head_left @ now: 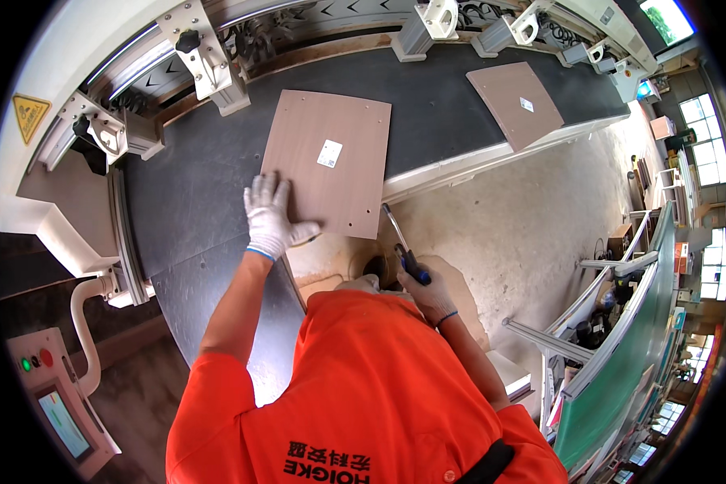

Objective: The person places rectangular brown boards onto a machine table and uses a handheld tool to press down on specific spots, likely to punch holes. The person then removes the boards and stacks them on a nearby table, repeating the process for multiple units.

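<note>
A brown wood-grain panel [323, 177] with small holes near its corners and a white label lies on the dark machine table [194, 177], its near right part jutting past the edge. My left hand [270, 218], in a whitish glove, rests with fingers spread at the panel's near left corner, the thumb stretched along the near edge. In my gloved right hand [431, 297] is an air blow gun [411, 264] with a black and blue body. Its long metal nozzle points up towards the panel's near right corner. Part of its grip is hidden by my fingers.
A second brown panel [518, 105] with a label lies farther right on the table, overhanging its edge. Clamp-like machine heads [206, 60] line the far side. A control panel [60, 403] stands at lower left, a green-topped metal-framed table [613, 379] at right.
</note>
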Demonstrator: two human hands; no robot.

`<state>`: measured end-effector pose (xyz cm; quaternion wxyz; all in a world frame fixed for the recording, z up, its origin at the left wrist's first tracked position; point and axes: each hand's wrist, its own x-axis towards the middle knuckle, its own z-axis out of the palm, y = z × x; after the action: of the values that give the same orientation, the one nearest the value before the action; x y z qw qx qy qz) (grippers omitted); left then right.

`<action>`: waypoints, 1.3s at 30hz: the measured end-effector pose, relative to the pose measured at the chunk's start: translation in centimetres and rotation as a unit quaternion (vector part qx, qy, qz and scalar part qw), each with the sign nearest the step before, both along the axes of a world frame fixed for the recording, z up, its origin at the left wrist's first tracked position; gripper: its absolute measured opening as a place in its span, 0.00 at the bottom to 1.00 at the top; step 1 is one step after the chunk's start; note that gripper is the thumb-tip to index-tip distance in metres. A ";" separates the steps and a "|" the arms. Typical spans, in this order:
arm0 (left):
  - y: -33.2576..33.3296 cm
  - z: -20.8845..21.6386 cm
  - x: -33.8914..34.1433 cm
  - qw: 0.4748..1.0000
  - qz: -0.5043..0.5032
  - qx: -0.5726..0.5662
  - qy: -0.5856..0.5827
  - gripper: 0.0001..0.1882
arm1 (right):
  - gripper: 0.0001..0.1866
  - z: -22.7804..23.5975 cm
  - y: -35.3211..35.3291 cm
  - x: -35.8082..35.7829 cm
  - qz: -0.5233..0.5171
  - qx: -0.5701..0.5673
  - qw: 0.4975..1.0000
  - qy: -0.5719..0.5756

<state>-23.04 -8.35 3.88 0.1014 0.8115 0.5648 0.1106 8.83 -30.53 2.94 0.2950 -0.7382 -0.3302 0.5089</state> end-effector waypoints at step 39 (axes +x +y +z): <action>5.2 1.3 -13.7 0.983 0.070 -0.103 0.134 0.48 | 0.27 4.6 2.7 -2.5 0.120 -0.035 0.989 -0.077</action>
<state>-36.77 -3.18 5.13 0.0995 0.7626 0.6371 -0.0509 6.36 -27.84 7.51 0.1796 -0.7401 -0.4197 0.4938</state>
